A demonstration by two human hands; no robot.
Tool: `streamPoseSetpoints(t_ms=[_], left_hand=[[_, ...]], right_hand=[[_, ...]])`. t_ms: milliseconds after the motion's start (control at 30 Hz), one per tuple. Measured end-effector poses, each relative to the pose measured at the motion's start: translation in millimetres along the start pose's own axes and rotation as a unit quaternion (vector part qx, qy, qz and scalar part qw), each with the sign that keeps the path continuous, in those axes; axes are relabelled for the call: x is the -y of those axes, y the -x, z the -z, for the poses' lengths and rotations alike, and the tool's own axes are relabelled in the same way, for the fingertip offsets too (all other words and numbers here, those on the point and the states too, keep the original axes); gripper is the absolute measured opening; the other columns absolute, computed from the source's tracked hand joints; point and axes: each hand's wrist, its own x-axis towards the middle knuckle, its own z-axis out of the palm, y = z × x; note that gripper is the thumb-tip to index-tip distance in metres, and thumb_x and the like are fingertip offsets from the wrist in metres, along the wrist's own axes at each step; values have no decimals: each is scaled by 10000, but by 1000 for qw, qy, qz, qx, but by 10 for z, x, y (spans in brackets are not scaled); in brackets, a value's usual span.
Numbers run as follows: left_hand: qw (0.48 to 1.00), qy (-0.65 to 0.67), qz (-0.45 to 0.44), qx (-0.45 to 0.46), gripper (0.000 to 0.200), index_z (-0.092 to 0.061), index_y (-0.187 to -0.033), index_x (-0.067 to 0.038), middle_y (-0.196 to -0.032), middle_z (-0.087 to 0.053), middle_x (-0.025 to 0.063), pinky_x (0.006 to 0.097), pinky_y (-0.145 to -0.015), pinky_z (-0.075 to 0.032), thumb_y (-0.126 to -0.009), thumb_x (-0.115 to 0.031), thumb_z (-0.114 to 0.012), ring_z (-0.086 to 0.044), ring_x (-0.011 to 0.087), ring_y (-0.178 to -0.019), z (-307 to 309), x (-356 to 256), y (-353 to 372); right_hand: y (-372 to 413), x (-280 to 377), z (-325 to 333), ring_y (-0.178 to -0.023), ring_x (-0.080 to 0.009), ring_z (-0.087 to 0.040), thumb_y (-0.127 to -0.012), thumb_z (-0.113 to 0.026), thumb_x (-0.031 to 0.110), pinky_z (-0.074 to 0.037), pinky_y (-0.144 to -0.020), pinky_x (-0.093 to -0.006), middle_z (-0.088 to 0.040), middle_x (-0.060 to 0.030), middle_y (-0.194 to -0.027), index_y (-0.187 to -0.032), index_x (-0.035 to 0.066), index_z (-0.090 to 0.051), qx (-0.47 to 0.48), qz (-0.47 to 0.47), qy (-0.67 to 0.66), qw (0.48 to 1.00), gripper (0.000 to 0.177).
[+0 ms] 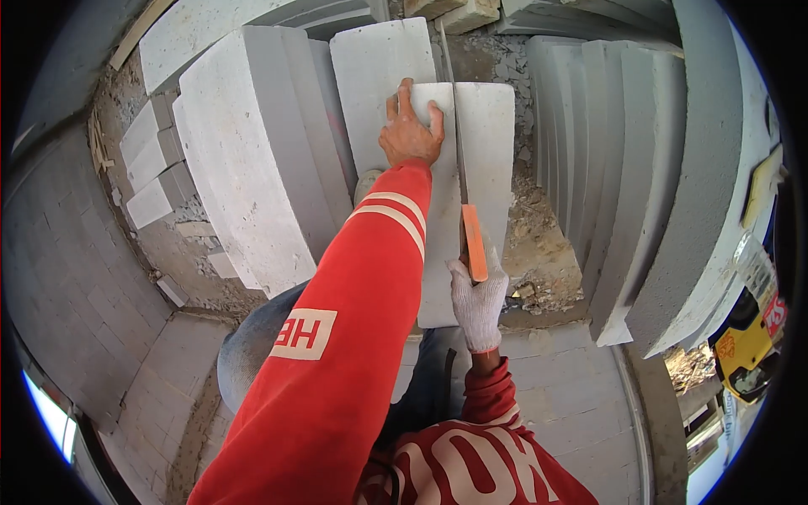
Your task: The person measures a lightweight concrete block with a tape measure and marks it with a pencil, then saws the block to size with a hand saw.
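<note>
My right hand [480, 299], in a pale knitted glove, is wrapped round the orange handle [475, 244] of a handsaw. The long saw blade [459, 151] points away from me and sits in a lengthwise cut through a light grey concrete block. To the left of the blade is one part of the block [436, 278]; the other part [488, 151] lies on its right. My bare left hand [412, 126] rests with fingers spread on the left part, close beside the blade. Another pale block [379, 55] lies under and beyond that hand.
Large blocks stand in a row on the left [231, 160], with more stacked on the right [623, 168]. Small offcuts [160, 194] lie at the far left. Rubble [539, 244] covers the ground beside the cut block. A yellow and black object [745, 358] is at the right edge.
</note>
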Motion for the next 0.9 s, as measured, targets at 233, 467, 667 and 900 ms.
streamPoseSetpoints(t_ms=[233,467,667,900], left_hand=[[1000,-4,-13,-14,569,-455,-1486,-225,-1426,-571,188,570,-911,-555,-954,-400,-559,-693,484,-1043,-35,-33,-106],[1000,6,-7,4,591,-450,-1494,-222,-1421,-576,178,566,-912,-554,-946,-411,-565,-693,461,-1069,-17,-8,77],[1000,0,-3,-3,595,-446,-1500,-243,-1418,-574,191,556,-892,-558,-944,-413,-570,-701,471,-1033,-41,-29,-106],[1000,-3,-19,-21,576,-453,-1493,-238,-1409,-578,202,568,-893,-554,-952,-400,-568,-707,477,-999,-41,66,19]], right_hand=[[484,-84,339,-617,-288,-601,-876,-796,138,-535,-625,-360,-627,-121,-786,-1358,-12,-609,41,-16,46,998,539],[-294,23,24,-622,-270,-611,-897,-773,107,-516,-617,-370,-628,-139,-745,-1247,-40,-623,30,17,9,999,408],[607,-110,340,-652,-218,-642,-783,-833,86,-564,-673,-331,-640,-117,-831,-1310,-29,-634,28,-51,43,997,575],[-272,190,-20,-605,-280,-611,-876,-782,123,-514,-599,-362,-614,-144,-721,-1262,-34,-632,24,12,9,1000,443]])
